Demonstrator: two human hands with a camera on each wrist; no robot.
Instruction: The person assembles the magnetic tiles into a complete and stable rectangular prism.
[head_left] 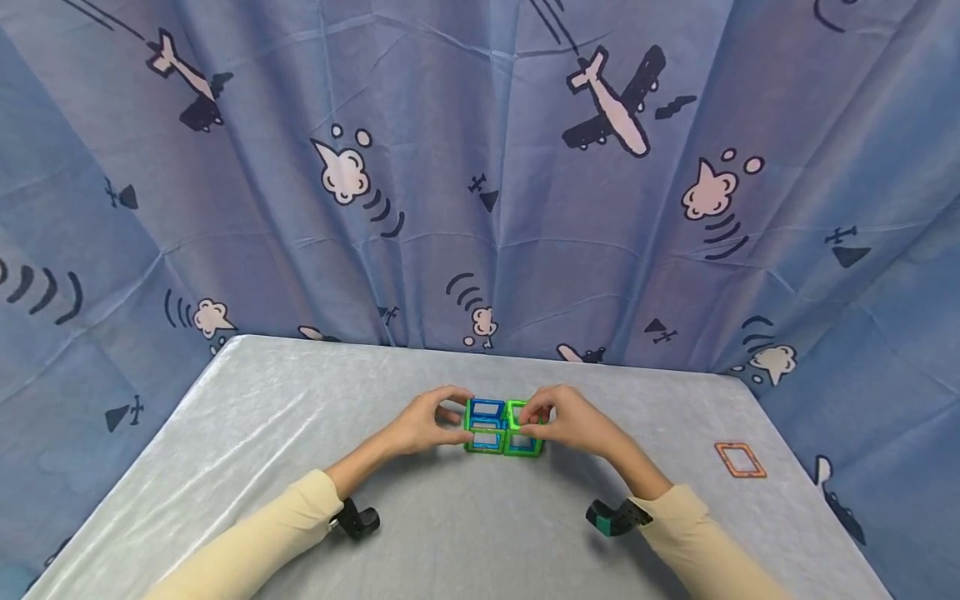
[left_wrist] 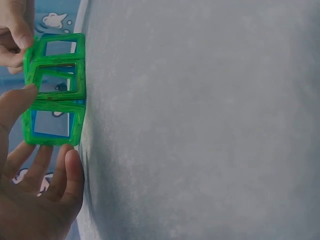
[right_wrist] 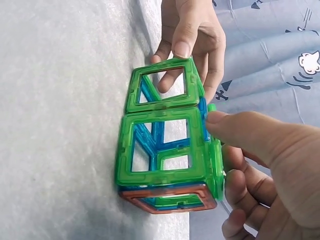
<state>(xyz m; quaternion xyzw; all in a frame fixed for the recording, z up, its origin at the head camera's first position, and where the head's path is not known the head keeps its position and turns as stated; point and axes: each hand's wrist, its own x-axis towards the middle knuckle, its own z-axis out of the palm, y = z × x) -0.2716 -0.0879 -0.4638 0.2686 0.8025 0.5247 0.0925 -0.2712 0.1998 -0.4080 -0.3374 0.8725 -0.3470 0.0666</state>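
A low box of magnetic tiles (right_wrist: 192,150), with green and blue square frames, stands on the table. A reddish tile (right_wrist: 202,190) forms its end wall in the right wrist view. My left hand (head_left: 427,423) holds the box's left end, thumb at a front upper corner and fingers at the side and behind. At the right end, my right hand (head_left: 573,421) pinches a green square tile (right_wrist: 216,160) between thumb and fingers, at the top of the box. Blue frames show inside through the open squares. My right fingers partly cover that green tile in the head view.
An orange square tile (head_left: 750,475) lies flat on the right part of the table (head_left: 465,533), apart from the box. The table has a pale, slightly wrinkled cover. Behind its far edge hangs a blue curtain (head_left: 525,275) with plane and cloud prints.
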